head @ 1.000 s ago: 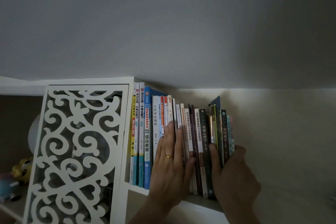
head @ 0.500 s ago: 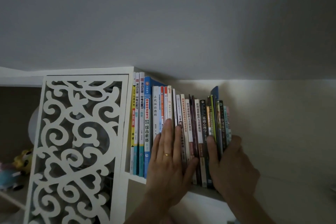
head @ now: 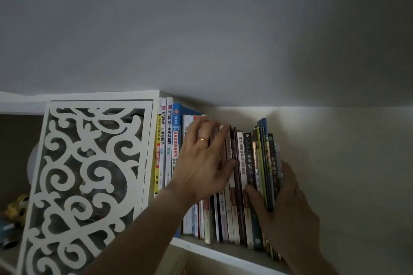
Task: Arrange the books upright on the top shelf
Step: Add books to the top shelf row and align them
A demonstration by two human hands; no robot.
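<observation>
The spines carry Chinese print. Just right of the carved panel (head: 89, 176) a thin yellow book (head: 157, 163) reads "2024 山西中考", beside it two white books (head: 166, 147) both headed "滚动迁移 中考总复习", the second ending in "历史". A blue book (head: 175, 138) reads "山香教育", "2017" and "国家教师资格考试". Further right, a pale spine (head: 241, 156) reads "思想道德修养与法律基础", a dark one (head: 249, 163) "基础心理学", and a dark green one (head: 273, 163) "中国通史". The other titles are too blurred or hidden.

The whole row of books (head: 232, 214) stands upright on the top shelf (head: 223, 252) in the lower middle of the frame, packed spine to spine from the panel rightward.

The left hand (head: 201, 163), with a gold ring (head: 203, 140) on one finger, lies flat on the spines at mid-row, fingers straight and reaching up and right to the tops of the books, its thumb pressed on a dark red spine. The right hand (head: 281, 205), lower right, clasps the thin books at the right end of the row, thumb on the front of the spines and fingers wrapped round the outer side.

The panel is white, flat, cut through in curling scrolls. The shelf is a smooth white board; the wall (head: 346, 163) behind is plain cream under a grey ceiling (head: 201, 29). A yellow toy (head: 17, 207) sits blurred at lower left.
</observation>
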